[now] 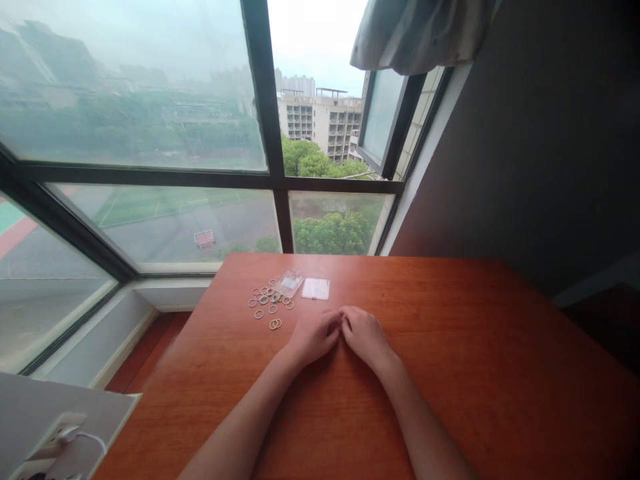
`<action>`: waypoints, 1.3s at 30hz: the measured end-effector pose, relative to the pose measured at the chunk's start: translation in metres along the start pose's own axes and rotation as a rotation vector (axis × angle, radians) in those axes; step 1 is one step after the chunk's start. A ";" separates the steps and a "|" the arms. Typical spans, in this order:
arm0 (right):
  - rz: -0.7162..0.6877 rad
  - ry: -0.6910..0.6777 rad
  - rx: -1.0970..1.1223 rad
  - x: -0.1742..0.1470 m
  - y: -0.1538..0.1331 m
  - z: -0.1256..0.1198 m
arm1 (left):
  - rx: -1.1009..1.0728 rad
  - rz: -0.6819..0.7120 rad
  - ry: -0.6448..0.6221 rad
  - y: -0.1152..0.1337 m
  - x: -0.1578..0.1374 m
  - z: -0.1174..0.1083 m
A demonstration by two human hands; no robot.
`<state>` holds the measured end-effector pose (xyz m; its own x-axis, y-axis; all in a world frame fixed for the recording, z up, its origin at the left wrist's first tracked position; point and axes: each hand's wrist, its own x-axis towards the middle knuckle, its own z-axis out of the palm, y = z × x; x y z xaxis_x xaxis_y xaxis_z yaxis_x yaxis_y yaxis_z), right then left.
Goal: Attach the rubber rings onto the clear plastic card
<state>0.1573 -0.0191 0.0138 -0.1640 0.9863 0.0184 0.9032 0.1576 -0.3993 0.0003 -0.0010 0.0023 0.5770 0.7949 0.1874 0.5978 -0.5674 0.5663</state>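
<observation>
My left hand [314, 333] and my right hand [366, 335] meet over the wooden table [450, 320], fingertips curled inward and touching. Whatever is pinched between them, if anything, is hidden by the fingers. Just beyond the hands lies a flat, whitish square piece [316, 289], perhaps a lid or thin case. Beside it on the left is a clear plastic box [289, 283], tilted on the tabletop. Several small thin rings [264, 300] are scattered in front of and left of the box. Two overlapping yellowish rings [275, 324] lie closest to my left hand.
Large dark-framed windows [278, 177] rise behind the table, one pane swung outward. A grey curtain [425, 40] hangs at the top. A dark wall [525, 153] stands at the right. At lower left is a socket with a white plug [67, 435] and cable.
</observation>
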 end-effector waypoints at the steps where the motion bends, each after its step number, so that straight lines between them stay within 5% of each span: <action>1: -0.002 0.002 0.002 0.000 0.000 0.000 | 0.000 0.003 0.000 0.000 0.000 0.000; 39: -0.037 0.045 0.023 -0.001 0.003 0.003 | 0.029 0.020 0.007 -0.004 0.000 0.003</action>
<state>0.1588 -0.0194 0.0096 -0.1791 0.9810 0.0748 0.8872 0.1938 -0.4188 -0.0008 0.0003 -0.0025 0.5854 0.7846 0.2040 0.6022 -0.5894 0.5385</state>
